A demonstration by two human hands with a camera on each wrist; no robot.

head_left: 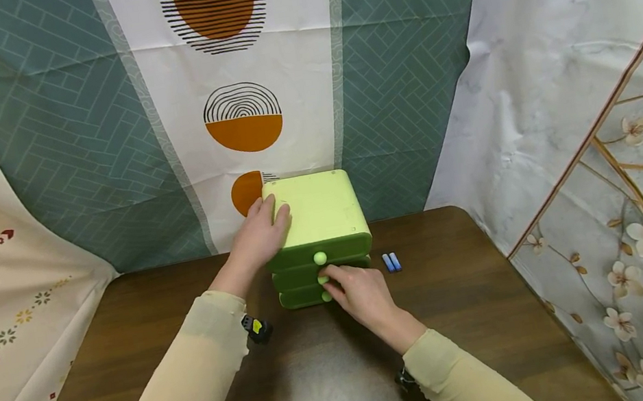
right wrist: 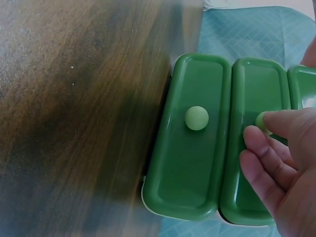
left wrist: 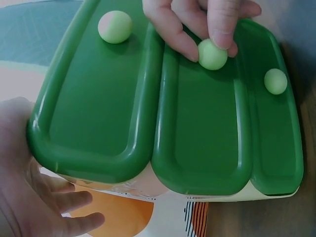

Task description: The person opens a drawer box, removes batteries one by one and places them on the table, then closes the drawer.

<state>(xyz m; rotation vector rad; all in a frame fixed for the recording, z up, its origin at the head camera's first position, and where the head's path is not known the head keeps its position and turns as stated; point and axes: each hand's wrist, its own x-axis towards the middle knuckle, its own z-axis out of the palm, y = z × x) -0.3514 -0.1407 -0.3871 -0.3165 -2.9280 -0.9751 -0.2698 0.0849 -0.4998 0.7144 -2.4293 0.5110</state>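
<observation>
A small cabinet [head_left: 316, 205] with a pale green top and three dark green drawers stands toward the back of the table. Each drawer front has a round light green knob, such as the top one [left wrist: 115, 26]. My right hand [head_left: 363, 291] pinches the middle drawer's knob [left wrist: 213, 54] between thumb and fingers. That middle drawer [left wrist: 202, 123] lies flush with its neighbours. My left hand [head_left: 261, 234] rests on the cabinet's top left edge with straight, spread fingers. In the right wrist view the bottom drawer [right wrist: 187, 168] shows its own knob [right wrist: 196, 118] untouched.
Two small blue and white cylinders [head_left: 392, 262], like batteries, lie side by side on the brown wooden table [head_left: 470, 317] to the right of the cabinet. A patterned cloth [head_left: 408, 111] hangs behind the table, with a floral one [head_left: 623, 218] along the right side.
</observation>
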